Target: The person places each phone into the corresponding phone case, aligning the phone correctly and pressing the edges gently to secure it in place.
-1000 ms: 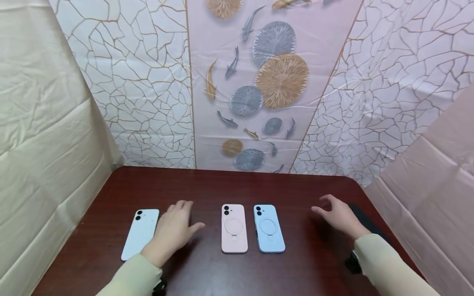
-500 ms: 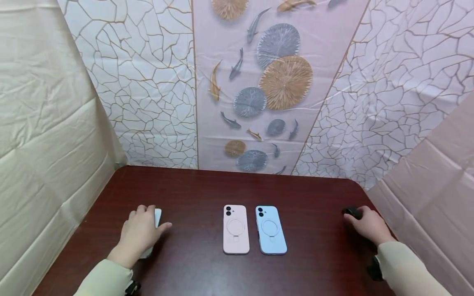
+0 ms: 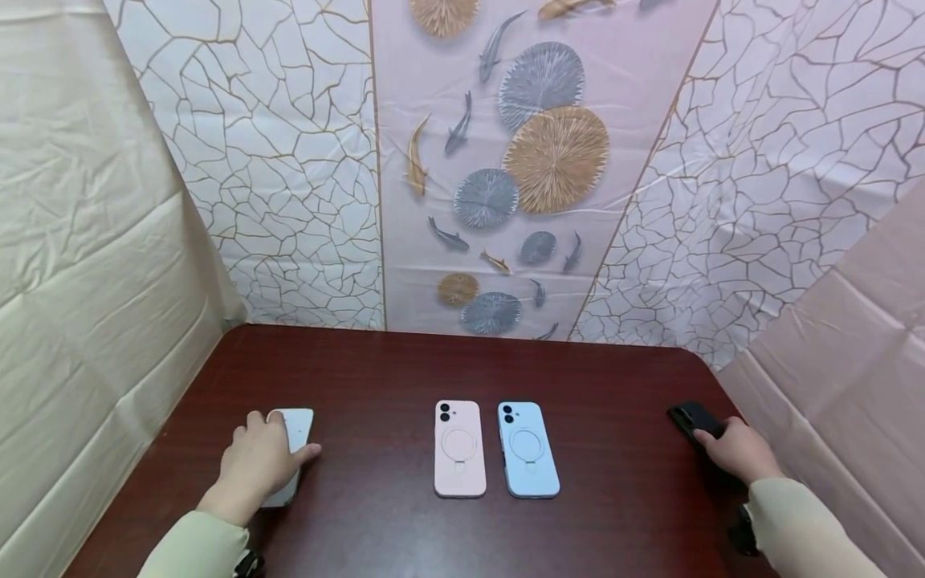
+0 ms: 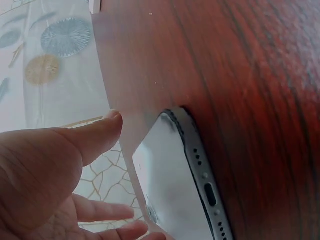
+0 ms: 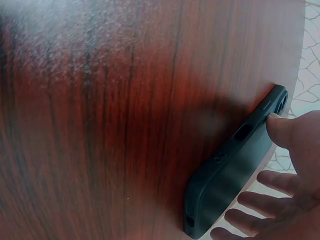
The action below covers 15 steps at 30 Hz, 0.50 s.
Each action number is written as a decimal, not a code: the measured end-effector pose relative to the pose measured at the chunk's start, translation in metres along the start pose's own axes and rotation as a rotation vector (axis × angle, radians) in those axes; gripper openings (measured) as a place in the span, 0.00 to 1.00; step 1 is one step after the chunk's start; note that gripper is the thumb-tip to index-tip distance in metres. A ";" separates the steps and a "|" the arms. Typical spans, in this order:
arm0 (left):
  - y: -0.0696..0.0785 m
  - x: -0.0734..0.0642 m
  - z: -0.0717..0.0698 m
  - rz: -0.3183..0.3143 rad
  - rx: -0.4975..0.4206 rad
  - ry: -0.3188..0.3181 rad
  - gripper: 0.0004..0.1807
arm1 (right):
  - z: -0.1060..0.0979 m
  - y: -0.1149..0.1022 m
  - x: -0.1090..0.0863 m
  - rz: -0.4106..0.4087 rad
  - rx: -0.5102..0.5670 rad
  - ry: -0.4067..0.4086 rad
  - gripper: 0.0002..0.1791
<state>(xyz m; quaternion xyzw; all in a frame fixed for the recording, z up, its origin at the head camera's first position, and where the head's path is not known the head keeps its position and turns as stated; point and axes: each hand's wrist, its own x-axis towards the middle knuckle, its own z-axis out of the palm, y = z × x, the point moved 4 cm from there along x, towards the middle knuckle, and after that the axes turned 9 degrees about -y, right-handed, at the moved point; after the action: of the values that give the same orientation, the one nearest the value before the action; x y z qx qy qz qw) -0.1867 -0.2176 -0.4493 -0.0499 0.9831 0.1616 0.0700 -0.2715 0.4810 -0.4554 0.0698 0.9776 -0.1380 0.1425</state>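
Observation:
A white phone (image 3: 298,429) lies at the left of the dark red table, back up. Over it hangs my left hand (image 3: 253,459), its fingers at the phone's left side and its thumb extended past the right edge. In the left wrist view a gap shows between that thumb (image 4: 102,132) and the phone's port end. At the table's right, my right hand (image 3: 740,453) holds a black phone (image 3: 697,421) across its width. The right wrist view shows the thumb (image 5: 282,129) on one side edge and fingertips along the other.
A pink phone (image 3: 460,461) and a light blue phone (image 3: 530,466), each with a ring on its back, lie side by side at the table's middle. Patterned cloth (image 3: 484,241) hangs behind the table. Plain cloth (image 3: 108,321) closes off the sides.
My left hand has moved left onto the white phone, which has turned slightly. My right hand has moved right and taken hold of the black phone, which has shifted a little left.

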 end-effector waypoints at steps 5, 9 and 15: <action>-0.001 0.000 0.004 -0.021 0.033 -0.020 0.48 | 0.002 0.002 0.001 0.018 0.011 -0.009 0.45; -0.004 -0.001 0.006 -0.045 0.048 -0.058 0.48 | 0.004 0.003 0.003 0.022 0.019 -0.022 0.47; -0.007 0.003 0.006 -0.082 0.036 -0.131 0.42 | 0.003 0.001 0.001 0.024 0.013 -0.021 0.45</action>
<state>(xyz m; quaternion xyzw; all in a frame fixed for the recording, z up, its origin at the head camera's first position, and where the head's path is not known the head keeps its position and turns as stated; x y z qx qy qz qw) -0.1876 -0.2225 -0.4578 -0.0781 0.9763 0.1440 0.1417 -0.2720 0.4812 -0.4588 0.0808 0.9743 -0.1431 0.1537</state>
